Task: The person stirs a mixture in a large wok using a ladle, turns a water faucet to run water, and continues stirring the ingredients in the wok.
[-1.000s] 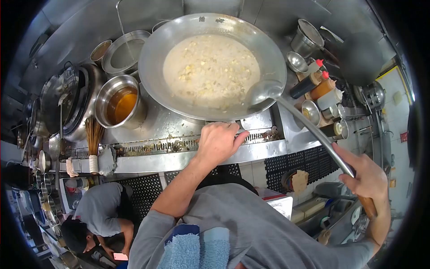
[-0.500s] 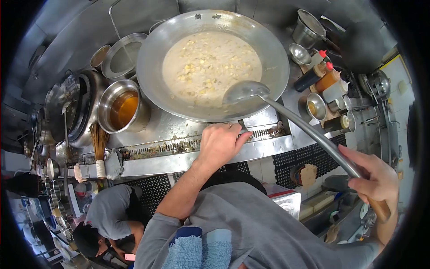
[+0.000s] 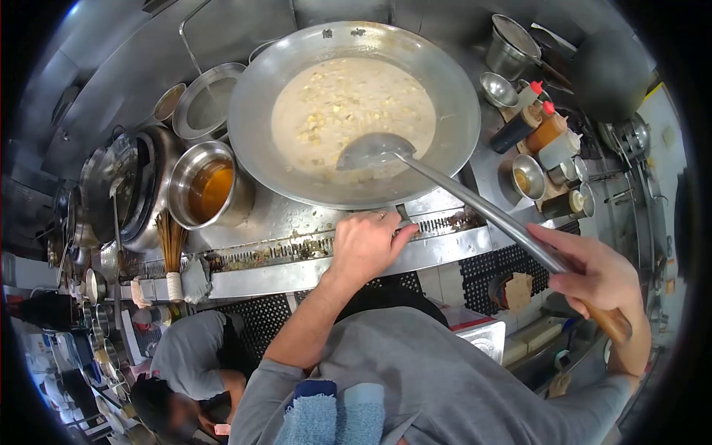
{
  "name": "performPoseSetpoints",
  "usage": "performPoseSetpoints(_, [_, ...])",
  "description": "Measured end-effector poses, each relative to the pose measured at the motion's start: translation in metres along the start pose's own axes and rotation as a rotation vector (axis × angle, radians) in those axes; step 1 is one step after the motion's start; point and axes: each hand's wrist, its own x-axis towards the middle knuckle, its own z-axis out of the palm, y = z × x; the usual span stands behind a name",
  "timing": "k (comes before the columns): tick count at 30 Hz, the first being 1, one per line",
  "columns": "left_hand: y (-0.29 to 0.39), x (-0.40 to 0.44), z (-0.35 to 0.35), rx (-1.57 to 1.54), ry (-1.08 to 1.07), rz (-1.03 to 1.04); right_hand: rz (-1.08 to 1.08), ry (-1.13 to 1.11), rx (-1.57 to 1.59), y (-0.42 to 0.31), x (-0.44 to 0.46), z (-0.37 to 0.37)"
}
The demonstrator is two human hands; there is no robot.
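Observation:
A wide metal wok (image 3: 248, 137) holds a pale, creamy liquid (image 3: 356, 93) with many small yellow and whitish pieces in it. My right hand (image 3: 593, 271) is closed around the long handle of a large ladle (image 3: 482, 196), near its wooden end. The ladle's bowl rests partly in the liquid, toward the near side of the wok. Just below the wok's near rim, my left hand (image 3: 368, 241) is closed at the stove edge. A small dark metal piece shows by its thumb; what the curled fingers grip is hidden.
Left of the wok stand a metal pot of amber liquid (image 3: 172, 194), a strainer (image 3: 185, 111) and a bamboo brush (image 3: 171, 241). Squeeze bottles (image 3: 545, 133) and small metal bowls (image 3: 498, 90) line the right side. A co-worker in grey (image 3: 194, 352) bends down at lower left.
The ladle's bowl has moved left through the liquid, and my right hand has shifted left with the handle. My left hand stays at the stove edge. The view has shifted slightly.

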Motion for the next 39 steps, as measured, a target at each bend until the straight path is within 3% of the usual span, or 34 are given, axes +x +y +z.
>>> performPoseSetpoints(8, [0.002, -0.001, -0.002, 0.002, -0.017, -0.008, -0.004, -0.129, 0.26, 0.013, 0.024, 0.009])
performPoseSetpoints(15, [0.005, 0.0, -0.005, -0.011, 0.011, 0.003, -0.181, -0.245, 0.519, 0.024, 0.055, 0.024])
performPoseSetpoints(18, [0.005, -0.001, -0.005, -0.014, 0.024, 0.009, -0.111, -0.254, 0.655, 0.024, 0.054, 0.034])
performPoseSetpoints(32, [0.005, 0.0, -0.005, 0.007, -0.027, 0.012, -0.233, -0.36, 0.728, 0.016, 0.075, 0.058])
performPoseSetpoints(39, [0.003, 0.001, -0.004, -0.019, -0.016, 0.024, -0.29, -0.306, 0.669, 0.014, 0.133, 0.076])
